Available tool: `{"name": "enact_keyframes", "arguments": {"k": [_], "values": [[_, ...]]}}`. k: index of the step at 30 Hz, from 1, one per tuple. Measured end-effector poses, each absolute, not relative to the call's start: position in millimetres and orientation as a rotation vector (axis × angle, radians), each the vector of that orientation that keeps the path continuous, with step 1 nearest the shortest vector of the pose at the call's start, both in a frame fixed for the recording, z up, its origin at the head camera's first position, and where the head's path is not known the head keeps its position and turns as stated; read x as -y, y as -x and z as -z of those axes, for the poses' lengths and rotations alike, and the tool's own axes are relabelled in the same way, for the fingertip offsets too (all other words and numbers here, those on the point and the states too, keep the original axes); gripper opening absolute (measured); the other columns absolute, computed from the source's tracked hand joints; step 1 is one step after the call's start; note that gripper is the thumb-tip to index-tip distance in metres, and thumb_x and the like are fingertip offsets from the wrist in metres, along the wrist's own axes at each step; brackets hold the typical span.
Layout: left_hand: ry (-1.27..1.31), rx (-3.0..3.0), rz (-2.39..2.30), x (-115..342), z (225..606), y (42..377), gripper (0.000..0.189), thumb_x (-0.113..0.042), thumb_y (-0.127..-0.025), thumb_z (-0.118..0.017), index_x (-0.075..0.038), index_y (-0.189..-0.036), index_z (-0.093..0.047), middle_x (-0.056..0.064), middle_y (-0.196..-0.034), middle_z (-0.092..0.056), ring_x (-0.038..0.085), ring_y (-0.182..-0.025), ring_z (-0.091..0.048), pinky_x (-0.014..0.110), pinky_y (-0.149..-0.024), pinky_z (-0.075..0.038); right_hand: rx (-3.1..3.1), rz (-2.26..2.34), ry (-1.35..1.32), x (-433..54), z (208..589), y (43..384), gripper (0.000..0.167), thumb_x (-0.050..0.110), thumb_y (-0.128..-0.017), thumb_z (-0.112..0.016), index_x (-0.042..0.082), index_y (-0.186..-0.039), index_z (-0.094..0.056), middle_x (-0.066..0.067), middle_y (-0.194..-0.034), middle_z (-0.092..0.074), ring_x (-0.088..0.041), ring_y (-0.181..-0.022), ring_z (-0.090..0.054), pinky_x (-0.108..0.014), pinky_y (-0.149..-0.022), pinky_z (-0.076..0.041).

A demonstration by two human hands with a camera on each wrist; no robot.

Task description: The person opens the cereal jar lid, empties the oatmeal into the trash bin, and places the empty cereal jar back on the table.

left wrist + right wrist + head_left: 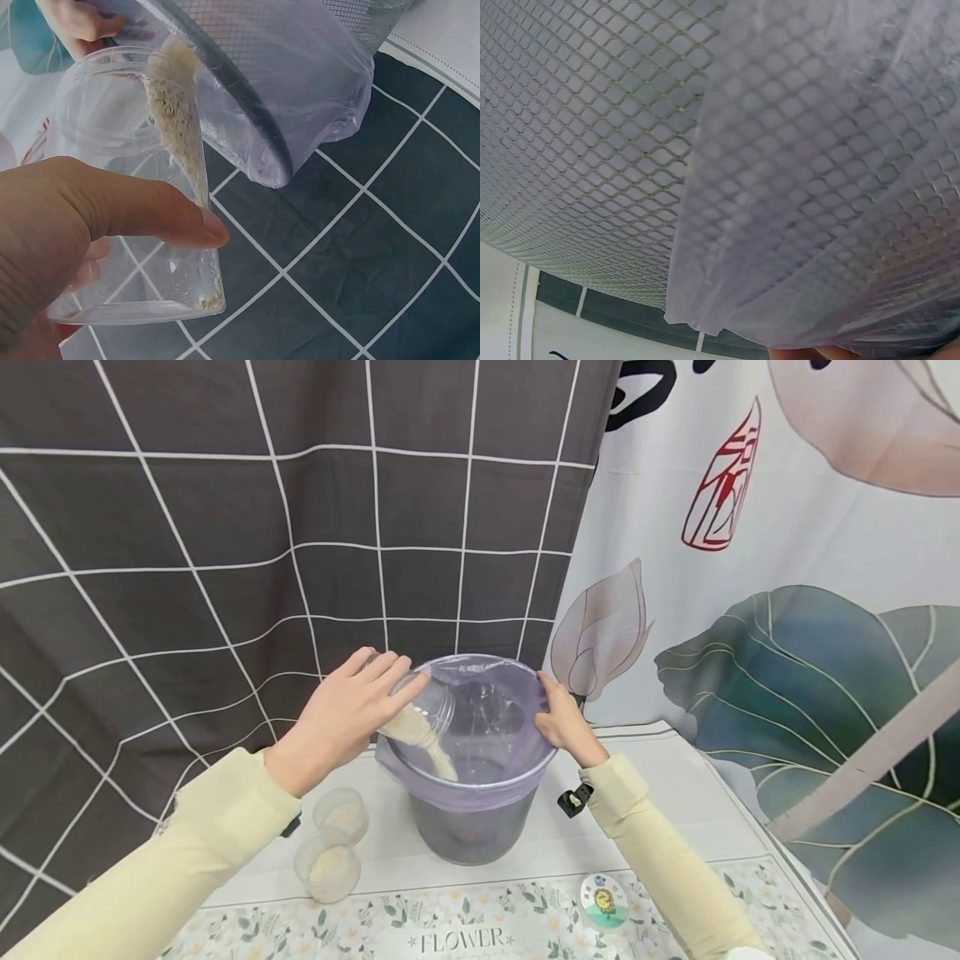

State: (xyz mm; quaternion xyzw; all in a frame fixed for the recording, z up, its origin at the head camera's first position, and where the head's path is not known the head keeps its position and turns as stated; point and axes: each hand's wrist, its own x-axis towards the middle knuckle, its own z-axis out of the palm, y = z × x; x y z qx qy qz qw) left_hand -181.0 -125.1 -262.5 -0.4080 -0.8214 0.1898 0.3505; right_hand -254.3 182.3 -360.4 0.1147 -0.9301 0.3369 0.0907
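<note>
While I watch from far off through the head view, my left hand's (336, 714) grip clamps a tipped clear jar (431, 703), grain (444, 766) running into a bin (472, 843) on the counter (390, 847); my right hand's (564, 720) grip pinches the bin's edge. The left wrist view shows my thumb (169, 214) touching the jar. The right wrist view shows a purple bag (772, 247) over mesh (600, 127).

Dark, white-lined cloth (300, 535) beside a leaf-printed white cloth (780, 643)

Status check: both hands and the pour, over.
Left hand holds tilted clear jar, grain streaming into lined bin. Right hand grips bin's edge. Nothing visible in the way.
</note>
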Motion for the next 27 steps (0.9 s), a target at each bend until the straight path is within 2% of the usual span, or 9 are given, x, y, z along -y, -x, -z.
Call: {"name": "enact_keyframes", "arguments": {"k": [9,20,22,27], "values": [[1.028,2.066,-0.483,121,264,181,0.067,0.001,-0.06,-0.072,-0.009,-0.123,-0.053,0.013,-0.114,-0.053,0.029,-0.107,-0.047,0.039,-0.097,-0.037,2.776,-0.987,-0.332,-180,357,252,0.077,-0.004,-0.066,-0.046,-0.005,-0.14,-0.027,-0.031,-0.121,-0.047,-0.04,-0.109,-0.046,-0.051,-0.092,-0.042],[1.023,2.035,-0.596,115,264,179,0.075,0.004,-0.051,-0.071,-0.009,-0.122,-0.051,0.013,-0.122,-0.052,0.028,-0.113,-0.046,0.037,-0.104,-0.032,2.78,-0.99,-0.33,-180,357,252,0.077,-0.004,-0.065,-0.046,-0.006,-0.14,-0.027,-0.031,-0.126,-0.044,-0.041,-0.115,-0.043,-0.052,-0.096,-0.039],[1.023,2.024,-0.607,114,265,179,0.074,0.004,-0.052,-0.072,-0.009,-0.122,-0.051,0.013,-0.124,-0.052,0.028,-0.116,-0.046,0.037,-0.106,-0.03,2.781,-0.989,-0.328,-180,358,253,0.077,-0.004,-0.065,-0.046,-0.006,-0.14,-0.027,-0.031,-0.126,-0.044,-0.041,-0.115,-0.043,-0.052,-0.096,-0.039],[1.021,1.966,-0.646,111,266,181,0.059,0.004,-0.065,-0.068,-0.009,-0.12,-0.051,0.015,-0.123,-0.052,0.027,-0.116,-0.046,0.037,-0.108,-0.028,2.779,-0.99,-0.329,-180,358,253,0.077,-0.004,-0.066,-0.047,-0.005,-0.14,-0.027,-0.031,-0.124,-0.045,-0.041,-0.113,-0.044,-0.052,-0.095,-0.04]]}}
